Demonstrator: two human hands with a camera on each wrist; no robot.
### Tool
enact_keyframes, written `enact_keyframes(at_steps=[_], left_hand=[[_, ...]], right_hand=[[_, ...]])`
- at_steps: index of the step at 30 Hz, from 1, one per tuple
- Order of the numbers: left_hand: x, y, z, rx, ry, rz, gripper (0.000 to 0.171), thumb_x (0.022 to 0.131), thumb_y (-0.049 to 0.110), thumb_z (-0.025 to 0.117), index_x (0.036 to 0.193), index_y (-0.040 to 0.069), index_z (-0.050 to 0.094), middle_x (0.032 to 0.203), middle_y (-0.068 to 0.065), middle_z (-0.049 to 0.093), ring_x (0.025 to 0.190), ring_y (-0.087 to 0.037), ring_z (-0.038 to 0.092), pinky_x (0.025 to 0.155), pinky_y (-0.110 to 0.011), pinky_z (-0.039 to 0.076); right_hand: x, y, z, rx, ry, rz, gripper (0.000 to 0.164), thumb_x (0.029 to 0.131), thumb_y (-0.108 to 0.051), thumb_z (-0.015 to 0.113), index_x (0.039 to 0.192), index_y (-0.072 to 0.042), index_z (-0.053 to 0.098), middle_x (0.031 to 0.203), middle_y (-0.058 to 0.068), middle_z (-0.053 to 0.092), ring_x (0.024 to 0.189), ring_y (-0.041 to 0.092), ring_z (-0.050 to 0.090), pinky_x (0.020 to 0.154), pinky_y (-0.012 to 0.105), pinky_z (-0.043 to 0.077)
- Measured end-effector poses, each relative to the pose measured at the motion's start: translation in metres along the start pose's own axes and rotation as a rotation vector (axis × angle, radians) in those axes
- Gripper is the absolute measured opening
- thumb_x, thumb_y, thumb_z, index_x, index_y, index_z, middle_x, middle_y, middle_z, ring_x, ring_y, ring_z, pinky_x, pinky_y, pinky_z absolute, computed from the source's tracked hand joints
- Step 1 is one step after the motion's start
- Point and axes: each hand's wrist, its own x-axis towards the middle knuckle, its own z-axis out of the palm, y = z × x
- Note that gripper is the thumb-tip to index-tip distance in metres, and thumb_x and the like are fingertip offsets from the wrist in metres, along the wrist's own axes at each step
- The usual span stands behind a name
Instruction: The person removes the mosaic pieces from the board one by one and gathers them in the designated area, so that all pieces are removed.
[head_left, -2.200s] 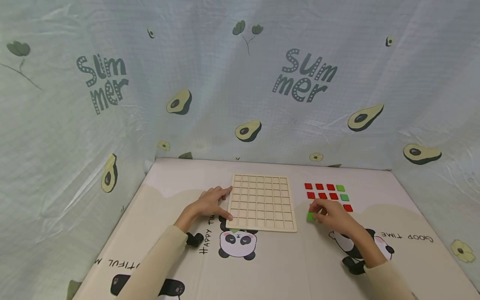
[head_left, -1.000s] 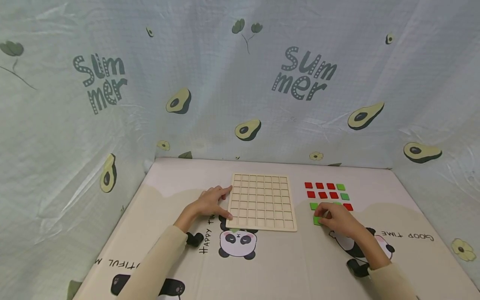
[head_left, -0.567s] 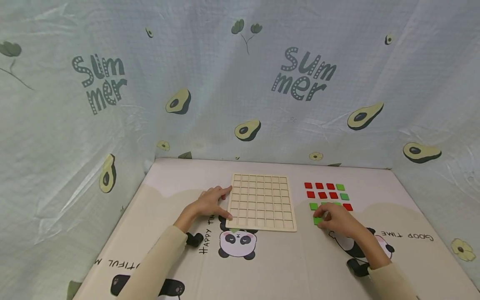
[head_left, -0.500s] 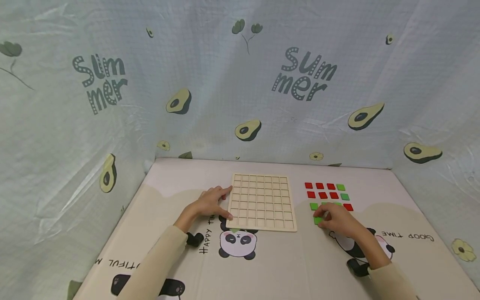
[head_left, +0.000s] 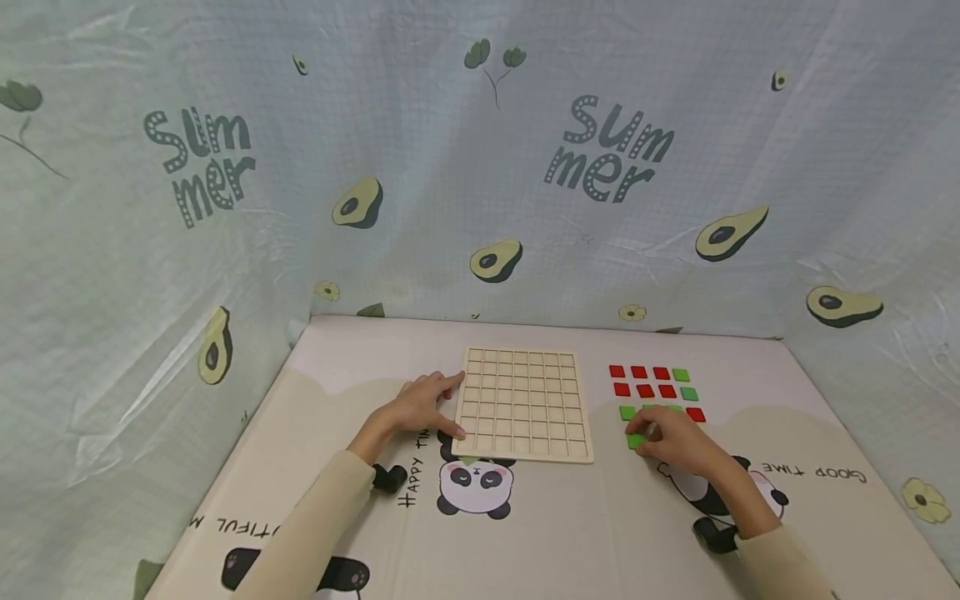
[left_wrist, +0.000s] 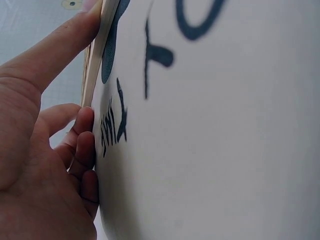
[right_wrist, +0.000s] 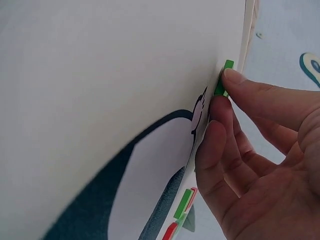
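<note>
My left hand (head_left: 418, 405) is spread at the left side of a wooden grid board (head_left: 525, 398). In the left wrist view the thumb (left_wrist: 60, 42) touches the board's edge (left_wrist: 95, 60), while the other fingers bend near the tabletop. My right hand (head_left: 675, 437) pinches a small green square tile (head_left: 636, 441) between thumb and fingers, low over the table at the front of the tile rows. The right wrist view shows that same green tile (right_wrist: 224, 79) standing out past the thumb tip. Part of the rows behind is hidden by the right hand.
Red tiles (head_left: 645, 390) and green tiles (head_left: 627, 412) lie in rows right of the board. A single red tile (head_left: 696, 414) is beside the right hand. The tablecloth (head_left: 525, 546) has panda prints; a printed curtain (head_left: 420, 125) encloses the table's back and sides.
Compared with about two seconds ago, my right hand has shifted slightly right and nearer with the green tile, uncovering a green tile behind. My left hand and the board have stayed put.
</note>
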Motion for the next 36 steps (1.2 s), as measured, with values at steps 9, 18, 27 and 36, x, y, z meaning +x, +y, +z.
enact_keyframes(at_steps=[9, 18, 27, 36], left_hand=[[0.0006, 0.0011, 0.0, 0.001, -0.001, 0.001, 0.112, 0.07, 0.048, 0.093, 0.162, 0.018, 0.037, 0.107, 0.002, 0.048, 0.095, -0.016, 0.039, 0.081, -0.035, 0.026], [0.0009, 0.0018, 0.0001, 0.008, 0.0, -0.005, 0.112, 0.07, 0.048, 0.093, 0.162, 0.019, 0.037, 0.107, 0.002, 0.048, 0.095, -0.016, 0.039, 0.082, -0.035, 0.026], [0.0016, -0.0008, 0.0009, 0.004, 0.001, 0.002, 0.112, 0.07, 0.047, 0.093, 0.162, 0.018, 0.037, 0.106, 0.002, 0.048, 0.094, -0.016, 0.039, 0.081, -0.035, 0.026], [0.0015, -0.0014, 0.0016, 0.01, 0.007, 0.008, 0.111, 0.07, 0.047, 0.093, 0.162, 0.018, 0.037, 0.105, 0.002, 0.048, 0.094, -0.016, 0.039, 0.081, -0.034, 0.026]], right_hand=[[-0.0005, -0.0024, 0.0005, -0.008, 0.007, -0.001, 0.021, 0.085, -0.004, 0.08, 0.105, -0.005, 0.073, 0.099, 0.004, 0.069, 0.077, 0.015, 0.058, 0.064, 0.025, 0.05], [-0.0001, -0.0019, 0.001, -0.035, 0.021, -0.009, 0.021, 0.085, -0.003, 0.081, 0.104, -0.006, 0.073, 0.098, 0.003, 0.069, 0.078, 0.014, 0.058, 0.064, 0.025, 0.049], [-0.0004, -0.002, 0.0012, -0.026, 0.025, -0.007, 0.022, 0.085, -0.003, 0.081, 0.105, -0.006, 0.074, 0.1, 0.004, 0.069, 0.078, 0.014, 0.057, 0.065, 0.024, 0.05], [-0.0007, -0.003, 0.0004, -0.026, 0.015, -0.016, 0.023, 0.085, -0.004, 0.081, 0.107, -0.005, 0.073, 0.1, 0.005, 0.069, 0.078, 0.015, 0.058, 0.064, 0.024, 0.05]])
